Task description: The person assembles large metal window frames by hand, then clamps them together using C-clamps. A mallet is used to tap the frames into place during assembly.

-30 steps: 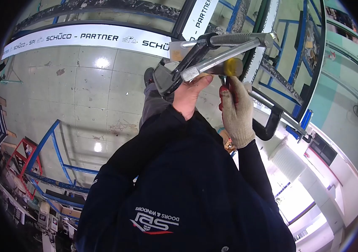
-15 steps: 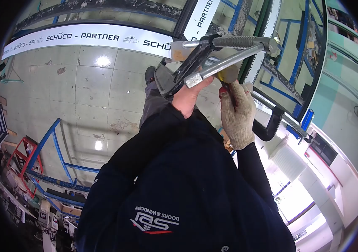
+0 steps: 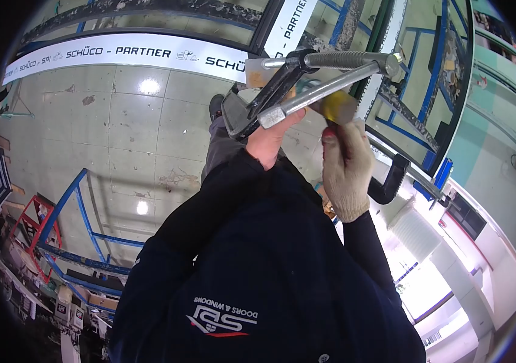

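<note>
We look down our dark sleeves at both hands, raised in front of the chest. Our bare left hand (image 3: 268, 140) is bent at the wrist, thumb up, its fingers wrapped tight around the lower end of a steel clamp (image 3: 306, 95). The clamp's bar slants up to the right, towards a long threaded screw. Our gloved right hand (image 3: 345, 172) reaches up just beside it, the fist closed round a yellow handle (image 3: 338, 107), with the glove's knuckles turned towards us. The handle sits right under the bar; we cannot tell whether the two touch. The clamp hangs over a dark window frame (image 3: 149, 53) with a white printed strip, above the tiled floor (image 3: 124, 133). A second, black clamp (image 3: 389, 181) grips the frame further right.
</note>
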{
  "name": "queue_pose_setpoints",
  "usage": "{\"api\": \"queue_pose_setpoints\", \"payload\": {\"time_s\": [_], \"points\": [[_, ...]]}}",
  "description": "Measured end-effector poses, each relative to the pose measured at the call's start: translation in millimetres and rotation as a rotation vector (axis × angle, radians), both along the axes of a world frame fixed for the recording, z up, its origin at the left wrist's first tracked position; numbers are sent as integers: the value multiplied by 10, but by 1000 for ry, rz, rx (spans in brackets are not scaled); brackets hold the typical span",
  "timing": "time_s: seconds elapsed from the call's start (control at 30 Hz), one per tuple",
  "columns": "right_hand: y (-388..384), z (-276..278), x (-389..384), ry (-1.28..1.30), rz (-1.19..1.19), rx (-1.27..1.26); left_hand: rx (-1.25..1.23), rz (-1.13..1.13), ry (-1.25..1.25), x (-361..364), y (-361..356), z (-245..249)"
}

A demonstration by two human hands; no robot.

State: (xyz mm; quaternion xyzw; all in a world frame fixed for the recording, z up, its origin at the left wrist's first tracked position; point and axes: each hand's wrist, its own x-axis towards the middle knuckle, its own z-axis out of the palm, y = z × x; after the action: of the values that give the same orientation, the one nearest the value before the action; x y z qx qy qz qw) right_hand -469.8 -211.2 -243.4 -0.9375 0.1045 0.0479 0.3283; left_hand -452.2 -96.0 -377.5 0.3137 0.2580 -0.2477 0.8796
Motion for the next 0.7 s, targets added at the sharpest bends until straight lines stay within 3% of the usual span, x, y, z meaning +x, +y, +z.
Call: {"api": "queue_pose_setpoints", "payload": {"time_s": [0.13, 0.17, 0.2, 0.27, 0.37, 0.43, 0.6, 0.63, 0.7], "points": [[-11, -123, -27, -179, 66, -68, -33, -5, 9, -20, 17, -43], [41, -114, 66, -20, 64, -101, -60, -5, -2, -7, 12, -50], [10, -159, 54, -36, 59, -112, -42, -11, 8, -3, -2, -47], [-34, -171, 62, -39, 4, 17, -1, -17, 32, -13, -8, -61], [-74, -108, 13, 192, -243, 256, 17, -102, -60, -52, 7, -82], [-69, -193, -39, 133, -266, 264, 26, -167, -167, -125, 48, 81], [-47, -330, -20, -25, -294, 350, -31, -85, -155, -308, -39, 57], [-40, -233, -33, 131, -388, 391, 27, -53, -135, -283, -44, -4], [0, -115, 20, 204, -383, 372, 105, -5, -120, -206, -9, -48]]}}
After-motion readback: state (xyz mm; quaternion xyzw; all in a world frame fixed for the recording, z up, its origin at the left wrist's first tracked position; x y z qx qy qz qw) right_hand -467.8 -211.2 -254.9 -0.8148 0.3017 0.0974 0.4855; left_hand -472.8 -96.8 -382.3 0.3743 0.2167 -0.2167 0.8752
